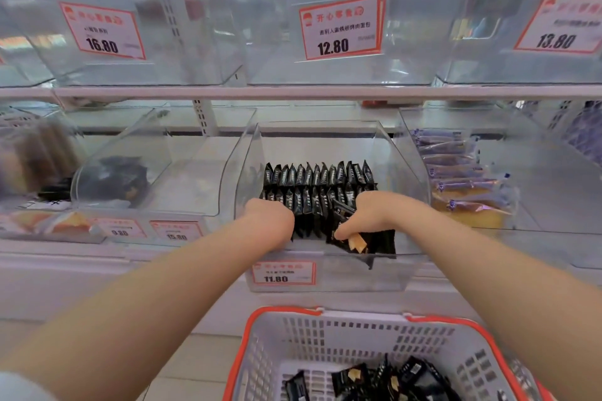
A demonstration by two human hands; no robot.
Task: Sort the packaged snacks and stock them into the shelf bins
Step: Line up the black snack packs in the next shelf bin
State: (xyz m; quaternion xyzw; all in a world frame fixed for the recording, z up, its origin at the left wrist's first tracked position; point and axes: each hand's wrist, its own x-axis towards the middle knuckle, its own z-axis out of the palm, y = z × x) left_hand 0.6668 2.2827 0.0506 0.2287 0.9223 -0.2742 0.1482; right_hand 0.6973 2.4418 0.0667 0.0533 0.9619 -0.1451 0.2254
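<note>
A clear plastic bin (408,172) on the lower shelf holds two rows of upright black snack packets (317,174). Both my hands reach into its front. My left hand (268,218) has its fingers curled down against the left end of the front row. My right hand (368,213) grips several black packets (361,239) lying flat at the front right of the bin. Below, a white basket with an orange rim (260,322) holds more loose black packets (374,379).
The bin's price tag (283,273) reads 11.80. The right-hand bin holds purple-wrapped cakes (456,169); the left-hand bin holds a dark packet pile (112,181). The upper shelf carries clear bins with tags 16.80, 12.80 (340,28) and 13.80.
</note>
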